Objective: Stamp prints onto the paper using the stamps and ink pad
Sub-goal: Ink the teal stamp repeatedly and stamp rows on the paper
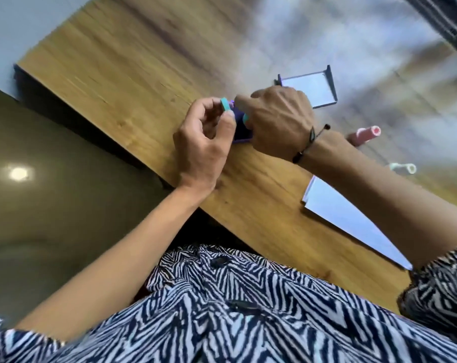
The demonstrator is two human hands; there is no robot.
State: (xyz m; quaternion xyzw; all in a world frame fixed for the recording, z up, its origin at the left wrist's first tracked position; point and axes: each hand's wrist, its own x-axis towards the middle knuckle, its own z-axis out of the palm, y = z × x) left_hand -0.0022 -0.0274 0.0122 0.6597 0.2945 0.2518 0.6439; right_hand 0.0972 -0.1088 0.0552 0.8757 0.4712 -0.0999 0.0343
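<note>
My left hand [205, 142] pinches a small teal stamp [225, 105] between thumb and forefinger, just above the table. My right hand [279, 121] is curled over a purple ink pad [240, 127] that lies on the wooden table [133, 74], and a second teal piece [245, 117] shows under its fingers. The two hands almost touch. White paper [353, 218] lies to the right, partly under my right forearm. Most of the ink pad is hidden by my right hand.
A grey open tray or lid [311, 90] with a white inside sits just behind my right hand. A pink cylindrical stamp [363, 133] and a small white one [402, 167] lie at the right. The table's edge runs diagonally on the left.
</note>
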